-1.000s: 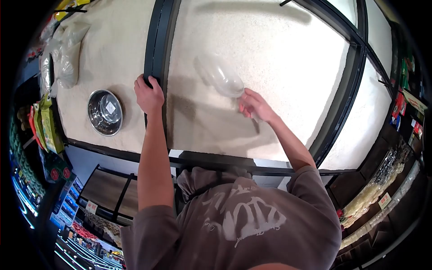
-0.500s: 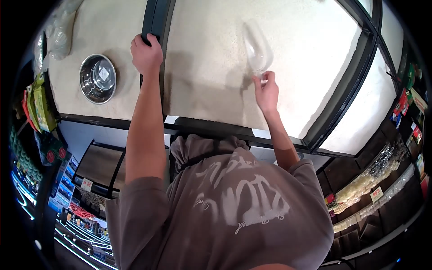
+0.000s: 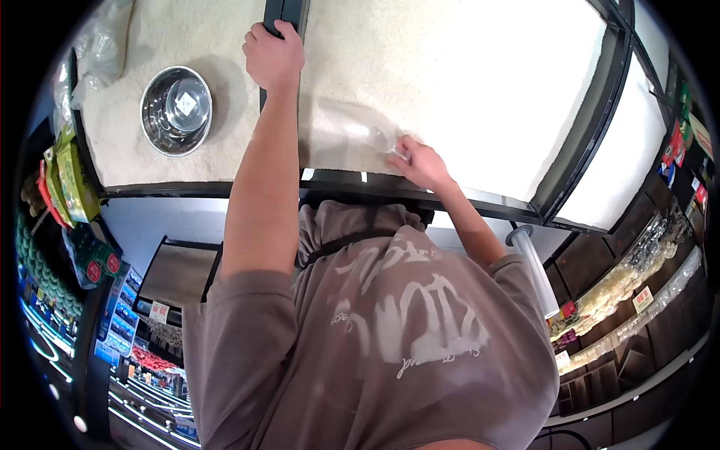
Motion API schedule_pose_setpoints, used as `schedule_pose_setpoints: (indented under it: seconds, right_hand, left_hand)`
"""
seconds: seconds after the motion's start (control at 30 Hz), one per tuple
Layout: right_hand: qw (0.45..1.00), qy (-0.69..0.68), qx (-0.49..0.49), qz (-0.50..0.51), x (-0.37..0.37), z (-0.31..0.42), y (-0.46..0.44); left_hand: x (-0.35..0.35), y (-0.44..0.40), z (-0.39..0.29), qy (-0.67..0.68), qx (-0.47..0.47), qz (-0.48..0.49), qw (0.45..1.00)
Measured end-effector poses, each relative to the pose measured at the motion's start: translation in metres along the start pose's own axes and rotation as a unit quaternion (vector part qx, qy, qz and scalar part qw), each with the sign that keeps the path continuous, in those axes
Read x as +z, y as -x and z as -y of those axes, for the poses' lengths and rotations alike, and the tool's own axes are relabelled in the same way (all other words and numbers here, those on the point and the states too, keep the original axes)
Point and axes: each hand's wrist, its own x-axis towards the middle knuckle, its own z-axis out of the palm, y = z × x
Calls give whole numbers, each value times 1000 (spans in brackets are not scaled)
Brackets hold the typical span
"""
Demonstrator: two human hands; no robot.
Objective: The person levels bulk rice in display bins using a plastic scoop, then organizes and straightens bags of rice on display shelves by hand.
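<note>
The scoop (image 3: 363, 130) looks smooth, glossy plastic; the bowl (image 3: 155, 118), shiny metal.

A divider (image 3: 287, 9), under the left hand (image 3: 274, 57), separates two grain beds. On the left bed (image 3: 232, 45) sits a bowl (image 3: 153, 124), bags (image 3: 105, 46) behind it. Over the right bed's (image 3: 465, 75) near end, a scoop (image 3: 352, 127) extends left from the right hand (image 3: 423, 163).
</note>
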Motion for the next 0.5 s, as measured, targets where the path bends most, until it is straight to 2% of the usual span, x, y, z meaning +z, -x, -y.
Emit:
schedule_pose_setpoints:
  seconds: [0.07, 0.1, 0.17, 0.23, 0.3, 0.43, 0.5]
  right_hand:
    - [991, -25, 107, -81, -16, 1, 1]
    - [979, 3, 106, -173, -19, -9, 1]
    - [938, -42, 135, -318, -30, -22, -7]
    - [915, -68, 134, -375, -46, -28, -17]
    - [925, -48, 106, -362, -58, -25, -32]
    - [981, -6, 46, -189, -66, 10, -64]
    - [991, 3, 23, -134, -72, 19, -73]
  left_hand:
    - [3, 0, 0, -1, 7, -8, 1000]
    - [4, 1, -1, 13, 8, -11, 1000]
    - [-2, 2, -6, -4, 11, -20, 1000]
    - [2, 1, -3, 4, 12, -31, 999]
    - [-2, 4, -6, 6, 11, -29, 999]
    - [2, 2, 0, -10, 27, -44, 999]
    - [-3, 4, -3, -13, 14, -20, 1000]
